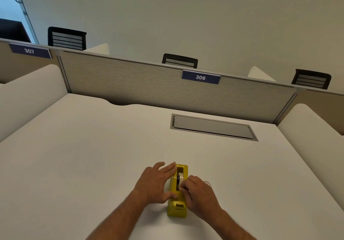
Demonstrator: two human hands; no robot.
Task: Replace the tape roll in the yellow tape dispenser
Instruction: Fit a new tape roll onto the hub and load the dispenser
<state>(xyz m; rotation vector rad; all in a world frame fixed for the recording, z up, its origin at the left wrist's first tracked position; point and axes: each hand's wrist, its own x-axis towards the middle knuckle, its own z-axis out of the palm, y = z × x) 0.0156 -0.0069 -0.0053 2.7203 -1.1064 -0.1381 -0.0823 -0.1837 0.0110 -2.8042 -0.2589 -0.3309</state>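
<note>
Hands [157,181] [199,195] on dispenser [176,209] — pinching, seemingly

The dispenser [176,208] looks like smooth yellow plastic with a slight sheen. The desk [93,156] is matt white and even – laminate, by the look. A brushed metal hatch [214,127] sits in it. The partition [130,83] wears coarse woven cloth – grey-beige, metal-edged.
</note>
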